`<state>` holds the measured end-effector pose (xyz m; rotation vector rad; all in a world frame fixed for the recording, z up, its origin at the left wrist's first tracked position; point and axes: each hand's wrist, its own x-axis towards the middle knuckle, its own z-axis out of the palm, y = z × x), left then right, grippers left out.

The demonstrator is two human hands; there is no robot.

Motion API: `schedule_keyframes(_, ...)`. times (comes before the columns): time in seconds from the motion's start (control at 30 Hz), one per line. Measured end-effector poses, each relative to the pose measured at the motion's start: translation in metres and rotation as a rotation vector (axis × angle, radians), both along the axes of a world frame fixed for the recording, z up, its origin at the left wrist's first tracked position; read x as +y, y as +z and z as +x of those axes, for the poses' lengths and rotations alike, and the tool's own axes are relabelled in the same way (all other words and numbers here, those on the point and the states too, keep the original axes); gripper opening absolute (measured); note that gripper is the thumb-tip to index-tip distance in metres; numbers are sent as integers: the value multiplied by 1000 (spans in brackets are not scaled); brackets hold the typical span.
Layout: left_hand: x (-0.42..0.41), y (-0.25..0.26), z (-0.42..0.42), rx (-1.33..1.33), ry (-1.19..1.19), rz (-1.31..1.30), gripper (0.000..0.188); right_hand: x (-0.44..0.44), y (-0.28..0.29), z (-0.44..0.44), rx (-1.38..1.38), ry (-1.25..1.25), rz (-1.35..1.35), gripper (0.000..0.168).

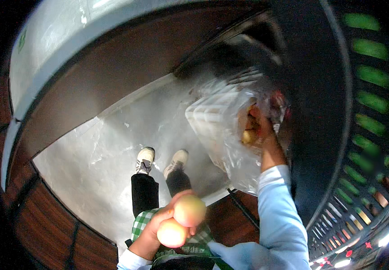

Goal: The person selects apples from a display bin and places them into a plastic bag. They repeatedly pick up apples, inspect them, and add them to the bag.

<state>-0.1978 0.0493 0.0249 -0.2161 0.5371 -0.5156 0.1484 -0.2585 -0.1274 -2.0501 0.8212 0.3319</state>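
Two round yellow-pink fruits [189, 210], apple-like, rest in my left hand [160, 216] close to my body; the lower one [172, 233] is brightly lit. My right arm reaches out to a white plastic crate [208, 113] lined with a clear plastic bag [235, 162]. Inside the mouth of the bag is my right hand [265, 128], blurred, beside a yellow fruit [248, 136] and some reddish fruit. Its fingers are partly hidden, so whether it grips anything does not show.
Around the grey floor [113, 141] stand dark brown panels [113, 67] with a pale counter edge [46, 84]. A dark surface [316, 101] lies at the right, with a rack of green slots [373, 74] beyond. My shoes [145, 157] are on the floor beside the crate.
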Motion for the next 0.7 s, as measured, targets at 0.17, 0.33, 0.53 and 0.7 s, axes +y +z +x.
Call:
schedule_keyframes(0.17, 21, 45, 5, -48, 3, -42, 83, 45, 38, -74, -125, -116, 128, 28)
schedule_keyframes(0.33, 46, 110, 3, -109, 188, -91, 73, 81, 157, -159, -149, -111, 420, 32)
schedule_keyframes(0.53, 61, 195, 39, -383, 221, -42, 66, 121, 321, -245, 217, -82, 1031, 59)
schedule_keyframes(0.7, 51, 271, 79, -565, 157, -64, 63, 119, 454, -252, 164, 158, 1456, 73)
